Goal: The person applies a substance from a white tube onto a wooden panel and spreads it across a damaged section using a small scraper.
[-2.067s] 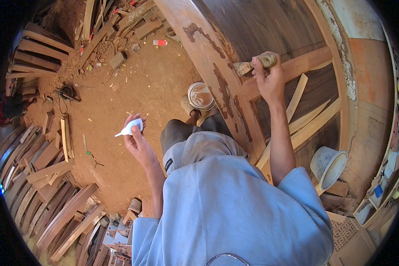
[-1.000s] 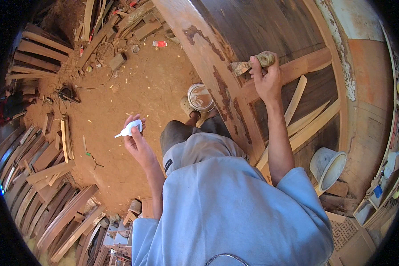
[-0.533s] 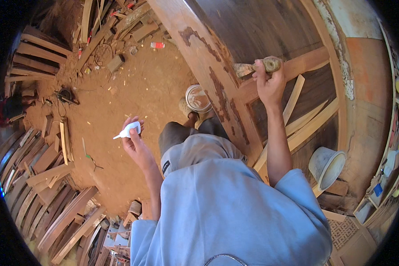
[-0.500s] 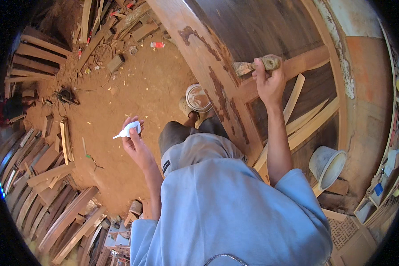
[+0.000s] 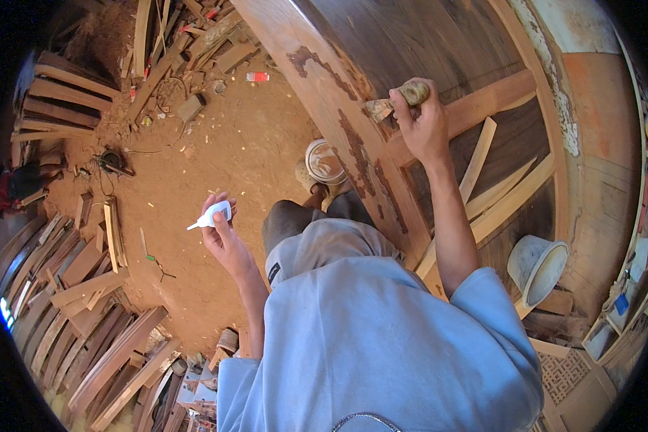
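Observation:
My right hand (image 5: 426,129) is closed round the worn handle of a putty knife (image 5: 415,91). Its short, stained blade points left over the inner edge of a wooden door's broad stile; whether it touches the wood I cannot tell. Dark brown rough patches run along this door (image 5: 324,93), which has dark panels and a lighter brown frame. Out to the left, over the dirt floor, my left hand (image 5: 227,245) grips a small white squeeze bottle (image 5: 214,214) between thumb and fingers. The bottle's thin nozzle points left and slightly down.
A white tub (image 5: 325,161) with brown residue stands by my feet. Loose wooden strips (image 5: 507,198) lean across the door's lower panels, near a grey bucket (image 5: 537,271). Curved timber pieces (image 5: 86,327) are stacked at left, and scrap wood (image 5: 209,43) is heaped at the far end.
My right hand has shifted left with the putty knife, bringing the blade nearer the stile. My left hand keeps the bottle in nearly the same place. The whole view has shifted slightly.

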Available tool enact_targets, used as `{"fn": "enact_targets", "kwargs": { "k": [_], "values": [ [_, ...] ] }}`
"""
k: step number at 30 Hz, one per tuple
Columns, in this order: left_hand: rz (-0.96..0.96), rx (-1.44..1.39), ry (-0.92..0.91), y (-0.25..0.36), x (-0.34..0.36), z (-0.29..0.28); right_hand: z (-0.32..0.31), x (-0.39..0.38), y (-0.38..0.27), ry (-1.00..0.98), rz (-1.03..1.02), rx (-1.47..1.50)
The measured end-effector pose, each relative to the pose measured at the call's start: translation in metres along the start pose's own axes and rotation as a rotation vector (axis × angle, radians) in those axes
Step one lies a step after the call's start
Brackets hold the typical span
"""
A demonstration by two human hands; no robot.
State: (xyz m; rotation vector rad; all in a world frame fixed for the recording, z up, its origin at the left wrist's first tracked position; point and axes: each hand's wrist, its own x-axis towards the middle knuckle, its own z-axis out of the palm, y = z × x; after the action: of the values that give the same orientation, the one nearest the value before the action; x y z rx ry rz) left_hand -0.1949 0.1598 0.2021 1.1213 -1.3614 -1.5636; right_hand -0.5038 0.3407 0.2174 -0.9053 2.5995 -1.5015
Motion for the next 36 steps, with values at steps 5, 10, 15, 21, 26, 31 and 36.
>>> {"fn": "enact_targets", "kwargs": {
  "k": [5, 10, 15, 21, 26, 31, 36],
  "values": [
    [-0.001, -0.011, 0.010, 0.002, -0.001, 0.001, 0.000, 0.003, 0.005, -0.013, 0.039, 0.036],
    [0.004, -0.006, -0.009, 0.000, 0.000, 0.000, -0.003, 0.010, 0.003, -0.002, 0.060, -0.033],
    [0.004, -0.015, -0.007, 0.000, 0.001, -0.001, 0.004, 0.017, -0.001, -0.014, 0.043, -0.053],
    [0.006, -0.013, -0.003, 0.001, 0.001, -0.001, 0.006, 0.021, -0.007, -0.042, 0.015, -0.071],
    [0.006, -0.005, -0.004, 0.000, 0.001, -0.002, 0.010, 0.021, -0.005, -0.021, 0.014, -0.084],
    [0.003, -0.028, -0.013, -0.002, 0.002, -0.004, 0.005, 0.019, 0.006, 0.068, 0.047, -0.052],
    [0.007, -0.010, -0.007, -0.001, 0.002, -0.003, 0.012, 0.015, 0.006, 0.054, 0.068, 0.013]
  ]
}}
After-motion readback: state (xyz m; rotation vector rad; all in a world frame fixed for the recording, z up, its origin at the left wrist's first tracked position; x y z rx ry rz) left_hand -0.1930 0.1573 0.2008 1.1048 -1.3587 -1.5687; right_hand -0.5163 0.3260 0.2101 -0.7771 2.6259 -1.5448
